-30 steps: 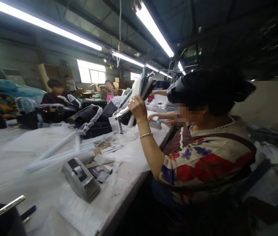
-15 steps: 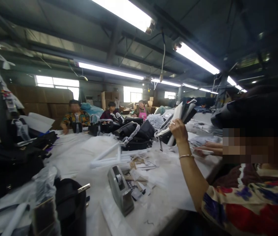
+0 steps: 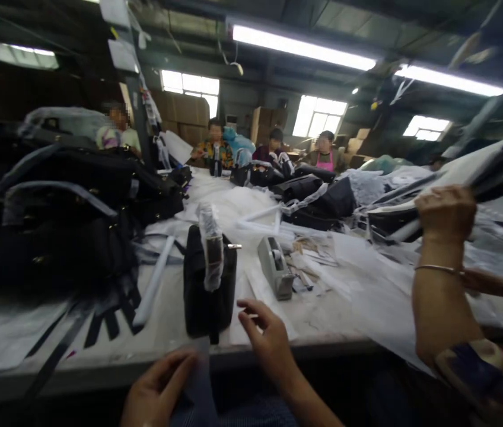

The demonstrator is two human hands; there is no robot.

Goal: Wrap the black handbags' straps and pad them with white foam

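Observation:
At the bottom of the view, my left hand (image 3: 160, 385) pinches a thin, greyish translucent sheet (image 3: 201, 379) that hangs over the table edge. Its exact kind I cannot make out. My right hand (image 3: 269, 341) is beside it, fingers curved and apart, with nothing visible in them. Just beyond both hands a small black bag (image 3: 196, 296) stands upright on the table, its handle (image 3: 213, 252) wrapped in clear plastic. A grey tape dispenser (image 3: 276, 270) stands to the right of the bag.
Black bags (image 3: 78, 237) with wrapped handles are piled at left, loose black straps (image 3: 100, 326) below them. Scraps (image 3: 309, 261) lie right of the dispenser. At right a co-worker's hand (image 3: 447, 216) grips a white-and-black item. Several people sit across the table (image 3: 322, 332).
The view has swung left and down, bringing both my hands and the table's near edge into sight. The co-worker's arm and the dispenser now appear further right.

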